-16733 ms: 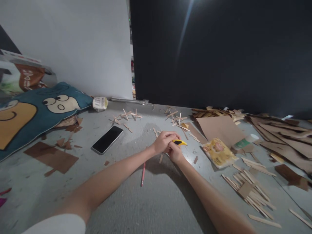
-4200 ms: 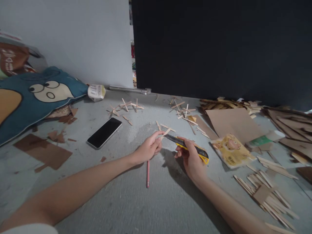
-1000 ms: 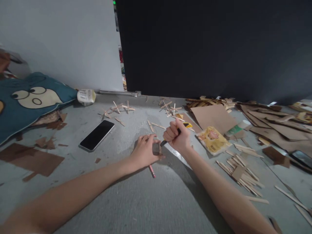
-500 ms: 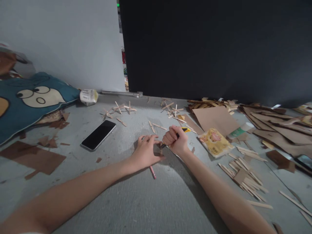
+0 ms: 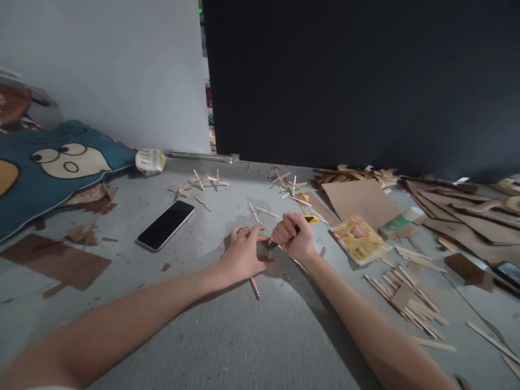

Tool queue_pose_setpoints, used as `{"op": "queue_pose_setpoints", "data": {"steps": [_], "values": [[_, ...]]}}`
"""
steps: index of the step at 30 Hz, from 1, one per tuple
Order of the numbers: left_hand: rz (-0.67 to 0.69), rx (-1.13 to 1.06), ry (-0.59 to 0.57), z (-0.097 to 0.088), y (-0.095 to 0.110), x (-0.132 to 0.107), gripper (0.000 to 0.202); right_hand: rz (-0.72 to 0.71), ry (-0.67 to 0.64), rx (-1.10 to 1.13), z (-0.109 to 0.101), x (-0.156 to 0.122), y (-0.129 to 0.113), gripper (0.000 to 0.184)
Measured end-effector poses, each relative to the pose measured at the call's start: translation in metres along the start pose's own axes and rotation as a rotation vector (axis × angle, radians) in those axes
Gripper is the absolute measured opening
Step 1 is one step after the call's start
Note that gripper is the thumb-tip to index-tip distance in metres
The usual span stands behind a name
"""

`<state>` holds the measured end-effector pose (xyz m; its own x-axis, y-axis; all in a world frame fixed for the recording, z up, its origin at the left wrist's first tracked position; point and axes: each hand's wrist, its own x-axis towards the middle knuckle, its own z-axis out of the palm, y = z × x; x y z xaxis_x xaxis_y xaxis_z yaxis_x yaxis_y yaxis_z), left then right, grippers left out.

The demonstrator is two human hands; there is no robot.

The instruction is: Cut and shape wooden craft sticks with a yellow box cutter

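My right hand (image 5: 296, 235) is in a fist around a yellow and black utility knife (image 5: 311, 219). The knife points down at a small wooden stick piece (image 5: 268, 252) on the table, though fingers partly hide the contact. My left hand (image 5: 242, 253) steadies this piece at its two ends, between thumb and curved fingertips. Under the left hand lies a pink pencil (image 5: 254, 288), its upper part covered. Just beyond the hands are loose craft sticks (image 5: 266, 212), and farther back small crossed stick assemblies (image 5: 217, 180).
A phone (image 5: 166, 225) lies left, near a blue pillow (image 5: 77, 162) and cardboard scraps (image 5: 57, 262). To the right are a yellow packet (image 5: 359, 238), a glue stick (image 5: 402, 219), a craft-stick pile (image 5: 406, 298) and cardboard sheets (image 5: 361, 199). A dark panel (image 5: 357, 81) stands behind.
The whole view has shifted very slightly. Both hands keep nearly the same pose, with the knife still at the stick piece.
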<state>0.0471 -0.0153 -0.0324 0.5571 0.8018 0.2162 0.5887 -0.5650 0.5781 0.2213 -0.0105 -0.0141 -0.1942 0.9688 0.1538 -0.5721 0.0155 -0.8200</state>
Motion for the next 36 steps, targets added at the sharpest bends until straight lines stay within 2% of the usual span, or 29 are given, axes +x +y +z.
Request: {"op": "queue_pose_setpoints", "data": {"steps": [7, 16, 23, 27, 32, 36], "values": [[0.021, -0.005, -0.011, -0.003, -0.001, 0.001, 0.076, 0.001, -0.099, -0.103, 0.008, -0.002, 0.005, 0.063], [-0.024, 0.007, -0.003, -0.005, 0.001, 0.003, 0.075, -0.05, -0.058, -0.12, 0.008, -0.001, 0.007, 0.062], [0.017, -0.004, -0.014, -0.004, -0.002, 0.004, 0.078, -0.073, -0.067, -0.147, 0.014, -0.003, 0.006, 0.059], [0.019, 0.016, -0.004, -0.003, -0.002, 0.005, 0.071, -0.053, -0.098, -0.193, 0.013, -0.001, -0.002, 0.048], [0.004, 0.064, 0.007, -0.001, -0.001, 0.008, 0.059, -0.043, -0.107, -0.215, 0.016, 0.004, -0.008, 0.011], [0.019, 0.013, 0.028, 0.001, -0.002, 0.006, 0.067, -0.031, -0.066, -0.202, 0.016, 0.006, -0.002, 0.008]]}}
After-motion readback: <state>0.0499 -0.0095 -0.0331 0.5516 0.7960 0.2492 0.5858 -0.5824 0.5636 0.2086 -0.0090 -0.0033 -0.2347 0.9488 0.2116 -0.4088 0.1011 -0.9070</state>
